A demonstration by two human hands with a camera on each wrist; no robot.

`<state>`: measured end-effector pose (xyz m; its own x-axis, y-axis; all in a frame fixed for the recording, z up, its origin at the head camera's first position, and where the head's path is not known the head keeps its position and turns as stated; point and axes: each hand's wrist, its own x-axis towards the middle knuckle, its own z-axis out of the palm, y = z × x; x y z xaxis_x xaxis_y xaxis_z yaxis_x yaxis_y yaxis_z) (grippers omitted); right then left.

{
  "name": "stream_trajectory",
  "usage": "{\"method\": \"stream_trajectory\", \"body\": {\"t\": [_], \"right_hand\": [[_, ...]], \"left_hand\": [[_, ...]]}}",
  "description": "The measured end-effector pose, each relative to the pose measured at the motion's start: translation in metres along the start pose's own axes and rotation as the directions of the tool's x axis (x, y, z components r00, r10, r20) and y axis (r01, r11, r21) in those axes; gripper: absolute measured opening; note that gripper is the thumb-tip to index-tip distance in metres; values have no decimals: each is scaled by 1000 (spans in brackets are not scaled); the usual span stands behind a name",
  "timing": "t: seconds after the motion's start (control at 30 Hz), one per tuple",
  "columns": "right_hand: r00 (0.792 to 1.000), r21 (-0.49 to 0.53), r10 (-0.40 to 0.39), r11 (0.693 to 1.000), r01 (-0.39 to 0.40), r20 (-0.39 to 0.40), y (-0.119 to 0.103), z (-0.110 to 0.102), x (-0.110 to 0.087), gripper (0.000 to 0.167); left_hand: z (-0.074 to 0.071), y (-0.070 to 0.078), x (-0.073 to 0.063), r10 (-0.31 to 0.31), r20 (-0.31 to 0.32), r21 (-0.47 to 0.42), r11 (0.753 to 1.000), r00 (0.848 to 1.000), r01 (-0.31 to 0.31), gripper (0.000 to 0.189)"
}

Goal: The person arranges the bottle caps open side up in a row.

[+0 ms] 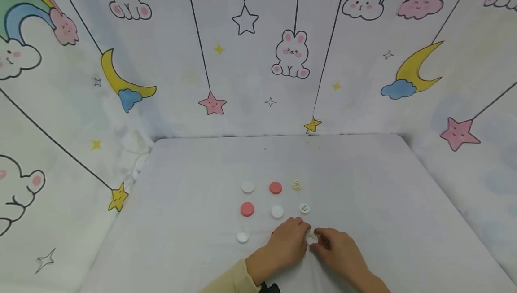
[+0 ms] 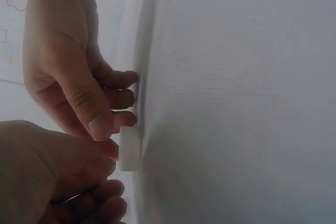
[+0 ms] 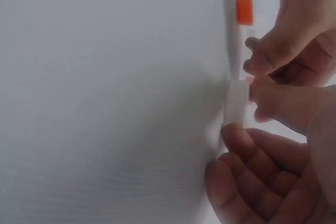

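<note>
A small white round cap (image 1: pixel 311 239) with rings inside it sits between my two hands on the white cloth. My right hand (image 1: pixel 343 251) pinches the cap from its right side with thumb and forefinger; its other fingers curl below in the right wrist view. On the other side is my left hand (image 1: pixel 287 241), fingertips right at the cap's edge; I cannot tell whether they grip it. Seen side-on in the left wrist view, the cap (image 2: pixel 129 149) stands low at the cloth. An orange cap (image 3: pixel 244 9) lies beside the left hand, mostly hidden by it in the head view.
Beyond the hands, caps lie in rough rows: white (image 1: pixel 248 187), red (image 1: pixel 275 188), yellowish (image 1: pixel 297 185), another red (image 1: pixel 247 209), another white (image 1: pixel 277 212) and a patterned one (image 1: pixel 304 208). One more white cap (image 1: pixel 243 237) lies left. Printed cloth walls (image 1: pixel 266 86) surround the table.
</note>
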<state>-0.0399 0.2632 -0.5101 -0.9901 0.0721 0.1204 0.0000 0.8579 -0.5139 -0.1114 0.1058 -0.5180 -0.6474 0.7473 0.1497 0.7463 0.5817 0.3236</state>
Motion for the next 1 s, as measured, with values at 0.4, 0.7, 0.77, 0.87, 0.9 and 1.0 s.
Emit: {"method": "stream_trajectory", "body": {"t": [0.4, 0.7, 0.77, 0.87, 0.9, 1.0], "right_hand": [[1000, -41, -17, 999, 17, 17, -3, -16, 19, 26], [998, -71, -63, 995, 64, 15, -1, -20, 37, 29], [998, -71, -61, 996, 63, 22, -1, -19, 40, 30], [998, -70, -64, 995, 66, 29, -3, -17, 46, 30], [998, -75, -64, 995, 66, 30, -4, -17, 48, 30], [997, -86, -68, 994, 71, 35, -6, -16, 54, 30]], "left_hand": [[-26, -7, 18, -35, -44, 31, 999, 998, 37, 28], [-29, -16, 28, -104, -37, 8, 995, 994, 104, 30], [-29, -20, 30, -118, -39, 7, 993, 992, 118, 31], [-28, -26, 33, -129, -36, 15, 991, 991, 129, 31], [-28, -27, 34, -131, -31, 20, 991, 991, 132, 31], [-28, -29, 37, -138, -20, 27, 990, 990, 139, 31]]}}
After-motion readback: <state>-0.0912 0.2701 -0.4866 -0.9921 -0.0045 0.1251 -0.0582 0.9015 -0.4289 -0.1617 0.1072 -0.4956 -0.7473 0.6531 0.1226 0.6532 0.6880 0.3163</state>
